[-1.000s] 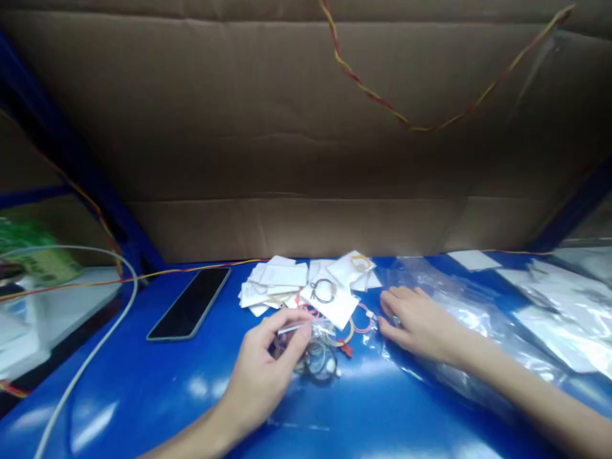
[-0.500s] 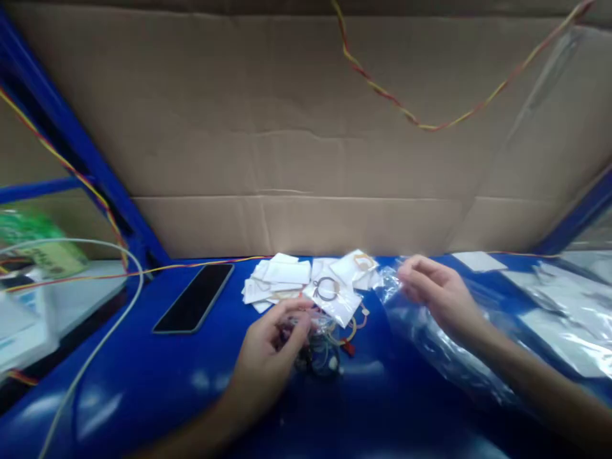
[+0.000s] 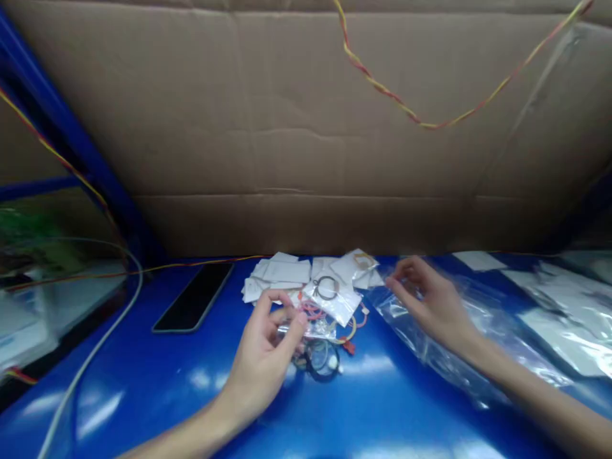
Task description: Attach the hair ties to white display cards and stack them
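My left hand [image 3: 268,347] has its thumb and fingers closed on a small clear plastic packet [image 3: 319,329]; what is inside is hard to make out. Under and beside it lie a black hair tie [image 3: 323,377], a pink band [image 3: 312,310] and a yellowish loop with a red piece [image 3: 349,348]. My right hand [image 3: 433,303] hovers over a large clear plastic bag [image 3: 449,347], fingers loosely curled and the thumb apart; nothing shows between them. Between the hands, a clear packet holding a dark ring-shaped band [image 3: 326,288] rests on white cards [image 3: 287,273].
A black phone [image 3: 196,299] lies on the blue surface at the left, with a pale cable [image 3: 102,335] curving past it. Clear-wrapped white sheets [image 3: 564,325] spread at the right. Cardboard [image 3: 306,140] stands behind, crossed by a twisted red-and-yellow wire [image 3: 382,91].
My left hand has shifted slightly, and the clear packet in its fingers now shows more. My right hand has moved a little left, and the large bag lies flatter beneath it.
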The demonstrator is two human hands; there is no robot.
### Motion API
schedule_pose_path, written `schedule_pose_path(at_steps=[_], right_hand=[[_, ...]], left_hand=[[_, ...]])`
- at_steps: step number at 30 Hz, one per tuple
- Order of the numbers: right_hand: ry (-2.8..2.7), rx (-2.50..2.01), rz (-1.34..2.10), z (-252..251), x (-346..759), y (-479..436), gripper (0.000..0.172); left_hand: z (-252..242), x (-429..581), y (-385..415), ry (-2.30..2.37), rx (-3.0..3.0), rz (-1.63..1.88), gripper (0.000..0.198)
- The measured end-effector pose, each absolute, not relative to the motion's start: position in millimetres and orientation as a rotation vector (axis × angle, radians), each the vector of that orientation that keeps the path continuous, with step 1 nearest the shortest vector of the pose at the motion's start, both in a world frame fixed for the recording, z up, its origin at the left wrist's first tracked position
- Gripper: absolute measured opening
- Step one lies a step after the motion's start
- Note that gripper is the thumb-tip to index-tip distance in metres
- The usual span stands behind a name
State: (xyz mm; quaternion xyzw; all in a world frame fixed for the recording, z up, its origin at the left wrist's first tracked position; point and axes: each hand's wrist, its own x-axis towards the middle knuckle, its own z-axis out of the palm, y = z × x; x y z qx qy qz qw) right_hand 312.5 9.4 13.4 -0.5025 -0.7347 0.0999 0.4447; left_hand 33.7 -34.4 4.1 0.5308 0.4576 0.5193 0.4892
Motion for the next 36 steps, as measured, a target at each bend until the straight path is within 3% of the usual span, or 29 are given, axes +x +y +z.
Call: schedule_pose_path(at_steps=[8, 11, 17, 36], right_hand=[[-2.134, -1.007, -0.266, 14, 309, 1, 0.016], [-2.418, -0.744, -0.091, 18, 297, -12, 0.021], [-2.672, -0.838, 0.138, 16, 281, -26, 0.026], [-2.632, -0.792, -0.250, 3, 293, -14, 0.027]], left_hand=[[1, 34, -33, 1.109, 1.307, 1.253, 0.033], [0, 33, -33, 1.080, 1.309, 1.232, 0.030], [4, 35, -35, 1.087, 1.335, 1.240, 0.029], [2, 34, -35, 1.128, 1.356, 1.202, 0.031]])
